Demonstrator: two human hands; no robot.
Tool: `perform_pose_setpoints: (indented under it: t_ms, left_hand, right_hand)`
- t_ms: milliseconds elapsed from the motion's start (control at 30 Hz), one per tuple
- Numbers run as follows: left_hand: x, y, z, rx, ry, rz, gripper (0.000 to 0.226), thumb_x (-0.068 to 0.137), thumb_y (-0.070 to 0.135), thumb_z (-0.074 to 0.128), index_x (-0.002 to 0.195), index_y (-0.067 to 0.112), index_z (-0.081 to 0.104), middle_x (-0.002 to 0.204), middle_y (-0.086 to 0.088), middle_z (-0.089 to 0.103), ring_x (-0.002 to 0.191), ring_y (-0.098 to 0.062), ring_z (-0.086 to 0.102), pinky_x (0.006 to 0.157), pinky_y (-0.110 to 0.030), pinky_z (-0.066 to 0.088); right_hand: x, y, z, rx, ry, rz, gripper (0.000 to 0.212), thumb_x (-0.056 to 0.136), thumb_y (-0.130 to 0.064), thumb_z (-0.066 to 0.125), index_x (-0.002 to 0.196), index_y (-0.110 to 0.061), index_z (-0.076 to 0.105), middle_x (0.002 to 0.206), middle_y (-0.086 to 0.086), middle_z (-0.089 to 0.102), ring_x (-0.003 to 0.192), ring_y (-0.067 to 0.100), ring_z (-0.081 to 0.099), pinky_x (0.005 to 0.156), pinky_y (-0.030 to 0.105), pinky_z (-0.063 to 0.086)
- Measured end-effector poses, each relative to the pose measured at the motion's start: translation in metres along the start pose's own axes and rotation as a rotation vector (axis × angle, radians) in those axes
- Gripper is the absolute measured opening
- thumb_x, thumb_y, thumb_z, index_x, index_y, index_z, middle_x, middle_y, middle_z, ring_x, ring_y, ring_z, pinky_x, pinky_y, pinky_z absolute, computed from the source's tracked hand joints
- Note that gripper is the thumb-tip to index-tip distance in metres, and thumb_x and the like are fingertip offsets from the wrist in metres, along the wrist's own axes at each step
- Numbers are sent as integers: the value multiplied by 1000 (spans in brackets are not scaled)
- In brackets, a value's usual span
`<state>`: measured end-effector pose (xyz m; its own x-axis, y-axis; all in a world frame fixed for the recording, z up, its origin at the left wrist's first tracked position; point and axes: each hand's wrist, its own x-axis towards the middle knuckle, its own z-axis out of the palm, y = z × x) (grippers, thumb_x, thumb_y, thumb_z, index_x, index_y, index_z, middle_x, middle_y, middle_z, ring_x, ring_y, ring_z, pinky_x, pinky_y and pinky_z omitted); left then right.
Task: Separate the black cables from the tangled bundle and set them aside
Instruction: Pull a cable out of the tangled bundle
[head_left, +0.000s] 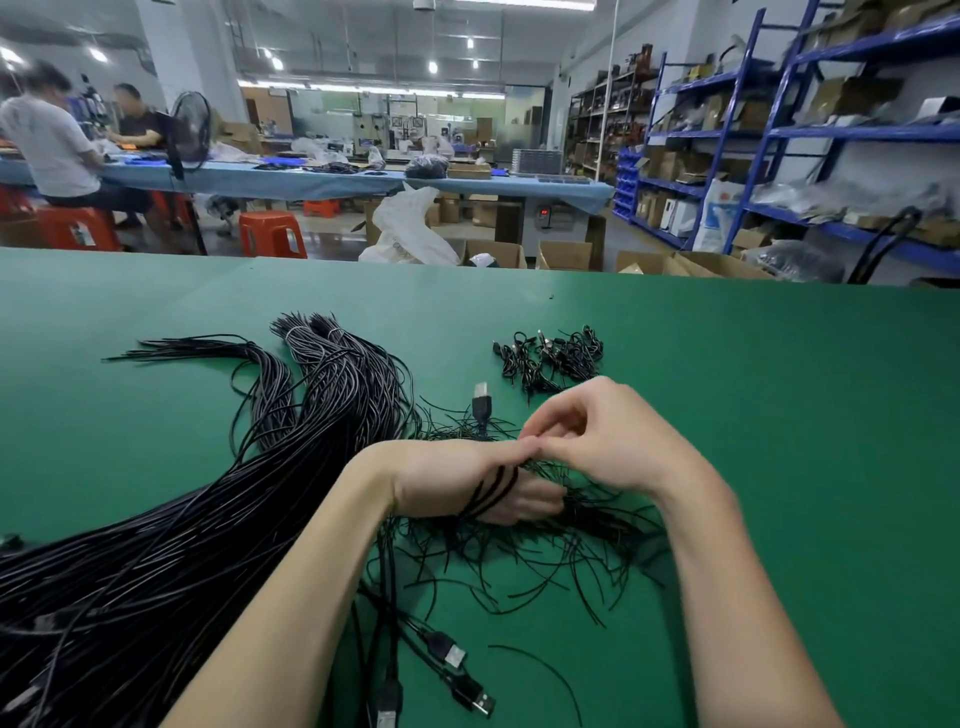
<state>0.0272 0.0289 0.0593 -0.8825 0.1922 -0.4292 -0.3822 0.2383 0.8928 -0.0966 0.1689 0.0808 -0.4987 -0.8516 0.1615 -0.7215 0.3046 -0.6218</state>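
Both hands meet over a tangle of thin black cables on the green table.

The right hand (597, 441) curls its fingers, thumb and forefinger pinching at the left hand's fingertips; what they nip is too small to tell. The left hand (467, 483) grips several black cables (493, 488), which wrap over its back. Beneath lies the tangled bundle (519, 551). A long sheaf of cables (182, 545) lies left, small connectors (550, 358) beyond, USB plugs (457, 670) near the forearms, on the green table (779, 389).
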Motion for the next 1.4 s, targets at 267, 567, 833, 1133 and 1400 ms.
perform_pose_setpoints:
  t_ms: [267,567,833,1133,1400]
  left_hand:
    - [2,6,-9,-310,277,329,63,105,52,12,142,17,48,147,-8,54,136,-18,52,120,-40,33]
    - [0,7,-15,-567,379,478,55,108,43,20,149,12,40,145,-6,56,108,-17,66,89,-30,56]
    - [3,5,-12,-603,340,508,52,103,32,36,150,10,41,147,-3,56,129,-25,59,113,-38,42]
    - [9,1,-12,-570,387,571,41,104,5,40,145,-1,44,142,-13,59,131,-26,57,111,-37,45]
    - [6,-1,-9,-218,464,455,28,108,9,41,123,-3,62,126,-15,68,113,-17,65,98,-25,52]
  right_hand:
    - [9,-19,24,341,399,-41,12,87,-16,76,90,-27,82,77,-17,77,76,-5,72,75,13,57]
    - [0,-17,43,723,382,136,14,84,-10,81,81,-24,82,77,2,79,75,20,78,71,28,62]
    - [-5,-16,54,404,468,112,15,76,-25,88,69,-33,77,64,-20,73,66,-7,70,68,10,52]
    - [-5,-11,55,345,477,7,21,76,-11,83,72,-31,77,67,-22,72,66,-6,70,64,3,48]
    - [-13,-10,31,220,394,-32,11,80,-28,76,87,-35,71,84,-25,72,81,-6,65,69,10,48]
